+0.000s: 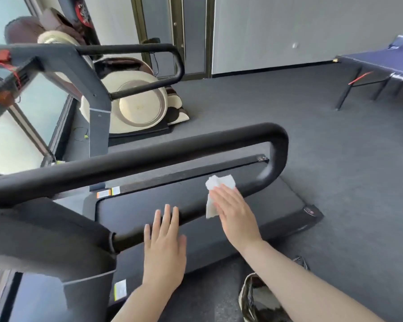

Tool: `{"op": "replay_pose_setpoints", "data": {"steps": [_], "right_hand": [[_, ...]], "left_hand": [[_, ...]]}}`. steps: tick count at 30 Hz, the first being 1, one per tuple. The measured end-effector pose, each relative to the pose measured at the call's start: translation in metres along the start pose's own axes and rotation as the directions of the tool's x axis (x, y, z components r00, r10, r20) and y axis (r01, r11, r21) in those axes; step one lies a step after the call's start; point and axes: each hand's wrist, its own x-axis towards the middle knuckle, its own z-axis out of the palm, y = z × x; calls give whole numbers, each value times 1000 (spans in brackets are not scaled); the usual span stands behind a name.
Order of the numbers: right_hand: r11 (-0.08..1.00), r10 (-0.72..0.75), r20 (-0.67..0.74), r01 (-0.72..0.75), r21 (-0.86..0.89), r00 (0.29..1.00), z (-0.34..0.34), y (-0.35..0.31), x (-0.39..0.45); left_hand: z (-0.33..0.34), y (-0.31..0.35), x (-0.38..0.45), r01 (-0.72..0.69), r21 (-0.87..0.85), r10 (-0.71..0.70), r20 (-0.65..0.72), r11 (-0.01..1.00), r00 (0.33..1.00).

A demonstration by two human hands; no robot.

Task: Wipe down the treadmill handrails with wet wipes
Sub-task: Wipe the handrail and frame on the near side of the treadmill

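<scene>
Nearest the camera, the left hand point(164, 247) lies flat with straight fingers point(165, 217) on the lower bar of the near handrail point(149, 159), holding nothing. Just beyond it, the right hand point(234, 212) presses the wet wipe point(219, 182) against the same bar with flat, extended fingers rather than a wrapped grip; the wipe is crumpled, part sticking out past the fingertips and part hanging below the palm.

Because nothing pinches the wipe, it could slide out from under the palm on a stroke and drop onto the treadmill belt point(149, 205) below. A flat press would also likely clean only the bar's top face, leaving the underside and the curved end point(277, 154) untouched.

The rail looks like smooth, dark padding. A dark bag point(261, 300) sits by the right forearm. Beyond the belt stands the far handrail point(149, 66), untouched by either hand, then a cream massage chair point(140, 105) on grey carpet point(289, 108), and a blue table-tennis table point(382, 61) at the far right.
</scene>
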Motion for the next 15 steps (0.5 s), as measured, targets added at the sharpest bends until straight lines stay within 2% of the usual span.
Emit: {"op": "replay_pose_setpoints", "data": {"steps": [1,3,5,6,7,8,9,10,11,12,13,14,15], "right_hand": [[997,-82,9,82,-1,997,-12,23,0],[999,-41,-33,41,-10,999,-42,70,-4],[997,71,-171,-68,28,983,-70,98,-17],[981,184,-232,-162,110,955,-80,102,-24],[915,374,-250,-310,259,893,-87,96,-27],[763,602,-198,-485,427,773,-91,91,-24],[525,796,-85,-614,590,599,-93,88,-13],[224,907,95,-661,716,410,-93,90,1],[-94,910,324,-633,768,258,-92,93,15],[-339,833,525,-588,734,175,-93,94,29],[-479,731,663,-569,668,163,-95,96,41],[-536,657,734,-579,615,173,-98,98,50],[-536,625,757,-599,595,192,-100,99,55]], "left_hand": [[6,14,5,12,-10,-12,2,1000,1000],[17,37,15,18,42,-18,1,999,1000],[25,60,24,33,55,-34,7,998,999],[27,73,29,59,28,-59,16,998,998],[33,86,33,74,11,-74,25,997,997],[38,99,36,81,16,-81,28,997,996],[43,113,40,97,25,-98,35,995,995],[45,129,42,109,45,-111,38,993,993],[50,140,44,103,71,-106,42,992,993],[50,150,45,96,84,-99,41,992,994],[49,156,46,106,75,-109,46,992,993],[48,158,46,118,70,-122,47,990,991],[47,157,45,117,89,-121,39,989,992]]}}
